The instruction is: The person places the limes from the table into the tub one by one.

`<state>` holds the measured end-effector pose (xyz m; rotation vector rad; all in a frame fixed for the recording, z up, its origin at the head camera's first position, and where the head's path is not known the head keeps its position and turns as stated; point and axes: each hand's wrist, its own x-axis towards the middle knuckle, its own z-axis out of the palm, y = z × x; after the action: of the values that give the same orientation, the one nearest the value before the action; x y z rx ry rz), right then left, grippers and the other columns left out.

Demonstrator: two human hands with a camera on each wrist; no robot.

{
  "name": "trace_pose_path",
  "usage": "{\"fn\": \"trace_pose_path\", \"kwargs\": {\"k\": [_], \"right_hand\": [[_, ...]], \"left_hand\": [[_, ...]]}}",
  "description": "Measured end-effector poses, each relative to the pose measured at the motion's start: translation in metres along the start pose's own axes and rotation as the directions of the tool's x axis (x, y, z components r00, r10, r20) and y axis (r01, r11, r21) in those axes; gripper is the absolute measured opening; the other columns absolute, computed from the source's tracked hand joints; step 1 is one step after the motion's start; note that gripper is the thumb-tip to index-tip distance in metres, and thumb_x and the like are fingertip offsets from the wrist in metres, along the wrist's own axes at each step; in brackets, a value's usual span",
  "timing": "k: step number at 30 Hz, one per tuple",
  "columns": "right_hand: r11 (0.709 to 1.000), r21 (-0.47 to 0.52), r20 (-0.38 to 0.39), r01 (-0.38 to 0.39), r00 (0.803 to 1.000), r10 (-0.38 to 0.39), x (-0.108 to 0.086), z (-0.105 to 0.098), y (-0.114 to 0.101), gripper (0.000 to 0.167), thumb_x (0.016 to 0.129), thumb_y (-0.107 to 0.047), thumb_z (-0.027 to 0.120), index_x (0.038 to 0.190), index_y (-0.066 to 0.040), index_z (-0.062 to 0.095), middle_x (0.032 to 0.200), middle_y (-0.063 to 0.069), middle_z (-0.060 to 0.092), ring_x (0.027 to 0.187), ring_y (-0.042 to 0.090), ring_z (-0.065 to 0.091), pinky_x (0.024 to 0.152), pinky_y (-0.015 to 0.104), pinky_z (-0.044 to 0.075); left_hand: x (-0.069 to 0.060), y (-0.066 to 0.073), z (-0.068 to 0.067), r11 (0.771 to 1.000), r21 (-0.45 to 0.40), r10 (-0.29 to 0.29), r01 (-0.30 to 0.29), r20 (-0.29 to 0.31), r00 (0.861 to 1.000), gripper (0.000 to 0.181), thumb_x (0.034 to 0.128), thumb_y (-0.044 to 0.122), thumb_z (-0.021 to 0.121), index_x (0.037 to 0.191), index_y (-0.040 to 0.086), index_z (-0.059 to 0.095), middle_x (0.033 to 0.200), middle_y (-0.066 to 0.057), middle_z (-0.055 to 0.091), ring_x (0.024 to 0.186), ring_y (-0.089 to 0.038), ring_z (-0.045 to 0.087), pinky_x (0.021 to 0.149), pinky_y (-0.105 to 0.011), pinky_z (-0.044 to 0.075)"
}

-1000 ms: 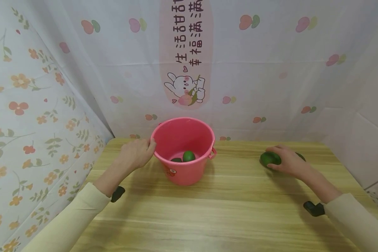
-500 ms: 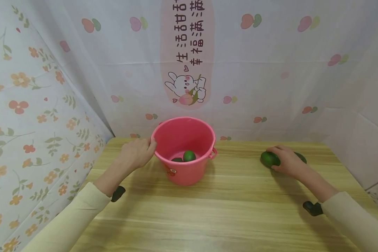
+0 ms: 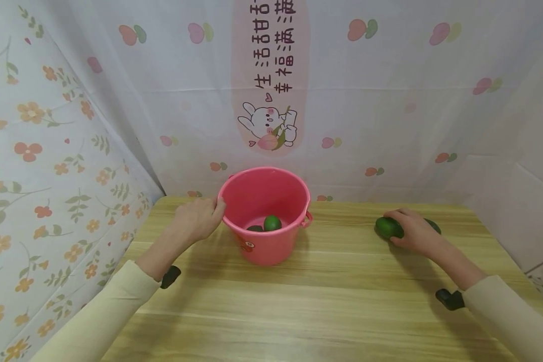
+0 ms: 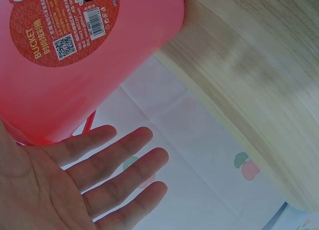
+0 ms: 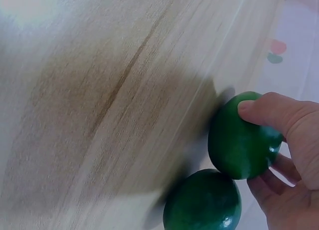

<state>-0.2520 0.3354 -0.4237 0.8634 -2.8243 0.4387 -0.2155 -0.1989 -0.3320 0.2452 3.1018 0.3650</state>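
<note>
A green fruit (image 5: pixel 239 145) is being held near the far right corner of the table (image 3: pixel 298 311), the right hand (image 3: pixel 415 233) curving its thumb and fingers round it. A second fruit (image 5: pixel 202 202) is lying just beside it. Well apart, a pink bucket (image 3: pixel 273 247) is standing with a round fruit (image 3: pixel 272 223) inside. The left hand (image 3: pixel 197 218) is resting its thumb over the rim, straight fingers spreading outside.
</note>
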Motion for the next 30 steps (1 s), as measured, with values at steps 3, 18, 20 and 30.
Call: {"fn": "trace_pose_path", "kwargs": {"k": [3,18,20,30], "right_hand": [[1.0,0.006,0.012,-0.015,1.0,0.015,0.0,-0.001,0.0,0.064,0.073,0.002,0.086,0.128,0.012,0.055,0.12,0.035,0.056,0.104,0.051,0.057,0.078,0.058,0.05],[1.0,0.014,-0.034,0.001,0.999,0.0,0.007,-0.01,-0.014,0.063,0.073,-0.001,0.089,0.127,0.007,0.058,0.118,0.03,0.059,0.101,0.046,0.058,0.077,0.057,0.049],[1.0,0.017,-0.037,0.006,0.999,-0.005,0.008,-0.012,-0.017,0.063,0.073,-0.001,0.088,0.127,0.007,0.058,0.118,0.029,0.058,0.101,0.046,0.058,0.078,0.058,0.049],[0.999,0.02,-0.074,0.034,0.997,-0.032,0.007,-0.02,-0.027,0.065,0.071,-0.001,0.09,0.127,0.007,0.058,0.118,0.028,0.059,0.1,0.045,0.059,0.076,0.057,0.051]], "left_hand": [[0.0,0.0,0.0,1.0,0.004,-0.003,0.003,0.002,1.0,0.047,0.107,0.039,0.024,0.082,0.012,0.054,0.071,-0.006,0.053,0.063,-0.027,0.053,0.055,-0.042,0.042],[0.0,0.001,-0.001,1.0,-0.001,-0.008,0.008,0.015,1.0,0.048,0.1066,0.039,0.023,0.082,0.012,0.053,0.071,-0.006,0.053,0.063,-0.027,0.054,0.055,-0.042,0.042],[0.0,0.0,-0.001,1.0,-0.002,-0.007,0.007,0.015,1.0,0.048,0.1066,0.039,0.023,0.081,0.012,0.053,0.071,-0.006,0.053,0.063,-0.027,0.054,0.055,-0.042,0.042],[-0.001,0.002,-0.002,1.0,-0.012,-0.001,0.001,0.018,1.0,0.048,0.1073,0.039,0.024,0.081,0.012,0.054,0.071,-0.006,0.053,0.062,-0.026,0.053,0.055,-0.041,0.041]]}}
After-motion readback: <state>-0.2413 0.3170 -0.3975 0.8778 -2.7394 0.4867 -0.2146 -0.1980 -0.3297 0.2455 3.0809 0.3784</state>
